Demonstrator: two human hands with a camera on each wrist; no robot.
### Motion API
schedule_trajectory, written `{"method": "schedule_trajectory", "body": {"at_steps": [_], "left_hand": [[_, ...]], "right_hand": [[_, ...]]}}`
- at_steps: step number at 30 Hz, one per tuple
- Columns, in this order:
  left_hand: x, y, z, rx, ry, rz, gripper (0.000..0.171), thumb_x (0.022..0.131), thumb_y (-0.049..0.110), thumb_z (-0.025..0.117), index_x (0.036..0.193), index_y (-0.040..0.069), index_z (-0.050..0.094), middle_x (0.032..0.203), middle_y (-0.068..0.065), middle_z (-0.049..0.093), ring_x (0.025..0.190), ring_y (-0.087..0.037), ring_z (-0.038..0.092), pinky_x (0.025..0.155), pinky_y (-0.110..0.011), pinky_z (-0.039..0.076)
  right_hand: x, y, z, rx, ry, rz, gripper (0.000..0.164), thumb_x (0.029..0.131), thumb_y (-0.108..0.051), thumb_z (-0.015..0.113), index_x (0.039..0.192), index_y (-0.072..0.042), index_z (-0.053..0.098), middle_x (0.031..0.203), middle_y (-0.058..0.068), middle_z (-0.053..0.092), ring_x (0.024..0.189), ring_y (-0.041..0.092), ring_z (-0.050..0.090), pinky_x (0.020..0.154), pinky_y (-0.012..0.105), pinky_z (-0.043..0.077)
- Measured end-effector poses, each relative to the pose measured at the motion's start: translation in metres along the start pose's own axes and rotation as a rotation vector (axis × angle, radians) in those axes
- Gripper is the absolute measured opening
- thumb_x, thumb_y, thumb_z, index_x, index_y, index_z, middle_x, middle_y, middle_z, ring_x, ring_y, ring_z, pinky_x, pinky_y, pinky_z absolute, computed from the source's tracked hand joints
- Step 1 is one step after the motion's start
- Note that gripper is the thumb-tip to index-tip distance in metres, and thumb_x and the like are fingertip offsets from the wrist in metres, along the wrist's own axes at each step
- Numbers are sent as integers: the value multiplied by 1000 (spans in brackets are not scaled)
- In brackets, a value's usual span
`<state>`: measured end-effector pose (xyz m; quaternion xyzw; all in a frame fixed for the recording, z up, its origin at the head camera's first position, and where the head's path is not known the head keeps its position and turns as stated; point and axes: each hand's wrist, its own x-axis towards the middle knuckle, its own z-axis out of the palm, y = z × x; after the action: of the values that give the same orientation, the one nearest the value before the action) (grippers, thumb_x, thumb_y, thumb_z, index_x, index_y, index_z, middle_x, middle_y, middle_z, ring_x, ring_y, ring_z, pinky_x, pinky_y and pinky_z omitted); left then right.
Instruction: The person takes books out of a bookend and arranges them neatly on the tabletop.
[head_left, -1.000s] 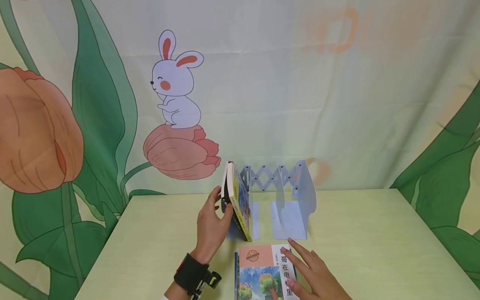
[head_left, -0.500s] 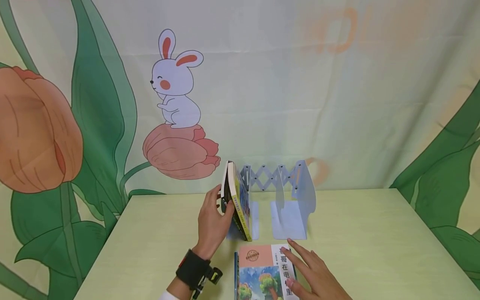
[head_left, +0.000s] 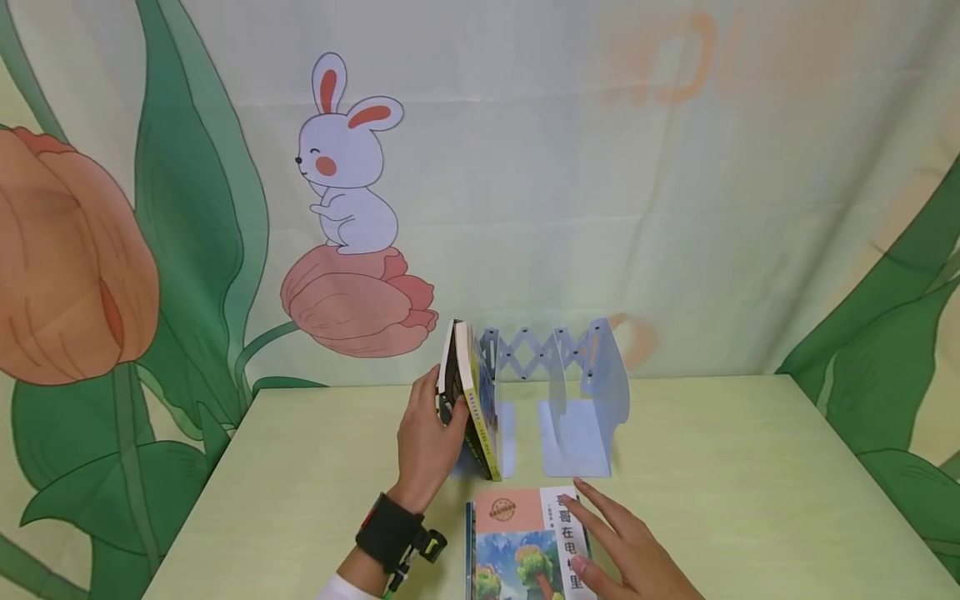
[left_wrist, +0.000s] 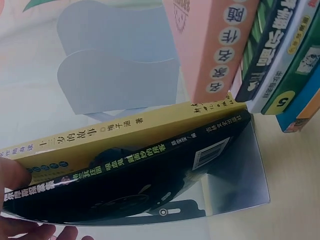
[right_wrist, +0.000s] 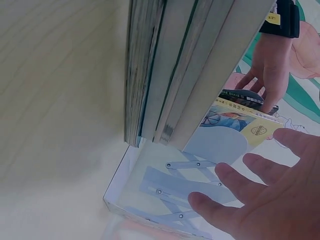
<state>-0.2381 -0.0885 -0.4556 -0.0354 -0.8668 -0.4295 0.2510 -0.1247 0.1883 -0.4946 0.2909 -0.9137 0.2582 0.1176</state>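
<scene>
A black-covered book and a yellow-spined book stand leaning in the left section of a light blue expandable bookend. At the black book's upper end, my left hand pinches it, thumb on the side facing the yellow book, fingers on the outer side. The book covers hide part of those fingers. My right hand is spread, fingers straight, over the right edge of a book stack topped by a pink and white cover. Whether its fingertips touch that cover, I cannot tell.
The bookend's lattice joins its upright panels at the back. Several books form the stack, among them a green spine and a blue one. Behind the pale green table hangs a printed cloth.
The black book's upper end has tilted slightly left, away from the yellow book, with my left hand on it. My right hand has stayed in nearly the same place.
</scene>
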Motion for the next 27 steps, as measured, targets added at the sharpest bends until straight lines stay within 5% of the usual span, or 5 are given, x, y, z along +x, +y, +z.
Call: {"method": "schedule_trajectory", "body": {"at_steps": [9,19,27], "left_hand": [[1,-1,2,34,-45,-49,57,100,25,52,152,7,34,143,-14,52,106,-33,66,77,-49,54],[-1,4,-1,30,-56,-65,59,102,27,47,154,6,29,141,-16,53,100,-33,68,71,-45,54],[-3,6,-6,44,-52,-37,57,103,24,46,155,10,28,147,-15,49,71,-24,61,52,-30,38]], "right_hand": [[2,-1,1,-17,18,-52,62,93,-27,64,150,-26,41,157,-2,38,128,27,55,88,52,52],[1,-7,-1,87,-67,96,54,97,-35,58,148,-29,44,159,-8,33,133,30,50,88,58,49],[0,-7,-1,28,-44,59,55,97,-31,59,149,-30,43,159,-7,34,133,26,51,87,53,52]]}}
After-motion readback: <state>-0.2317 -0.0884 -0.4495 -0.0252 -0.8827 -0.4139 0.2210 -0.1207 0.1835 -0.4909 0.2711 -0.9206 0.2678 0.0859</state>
